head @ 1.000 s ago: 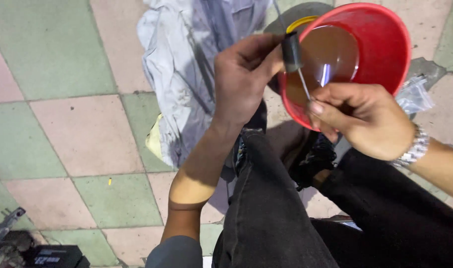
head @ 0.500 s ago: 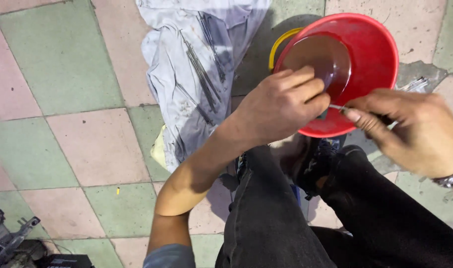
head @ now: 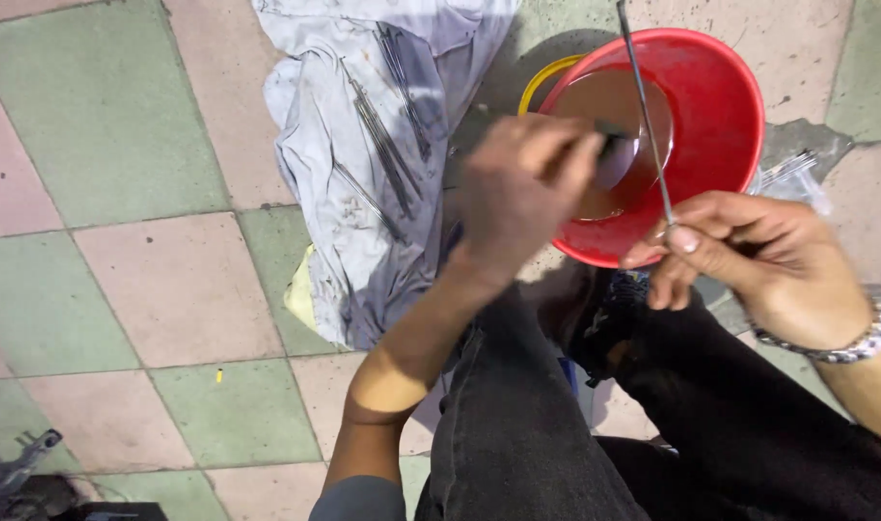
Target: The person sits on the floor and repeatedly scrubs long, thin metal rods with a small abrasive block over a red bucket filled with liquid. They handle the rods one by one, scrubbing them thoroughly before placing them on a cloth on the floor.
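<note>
Right hand (head: 749,256) pinches thin metal rod (head: 645,116) upright over red basin (head: 696,125) of brown liquid. Left hand (head: 522,188), blurred, grips dark tool. Rods lie on grey cloth (head: 363,145), far left.

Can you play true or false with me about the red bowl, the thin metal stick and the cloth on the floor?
1. The right hand pinches a thin metal rod at its lower end. True.
2. The red basin is dry inside. False: brownish liquid sits in it.
3. More thin metal rods lie on the grey cloth. True.
4. The left hand rests flat on the floor. False: it is raised over the basin's near side, blurred, with a small dark thing in its grip that is too blurred to name.
5. The floor tiles are all blue. False: they are green and pink.
</note>
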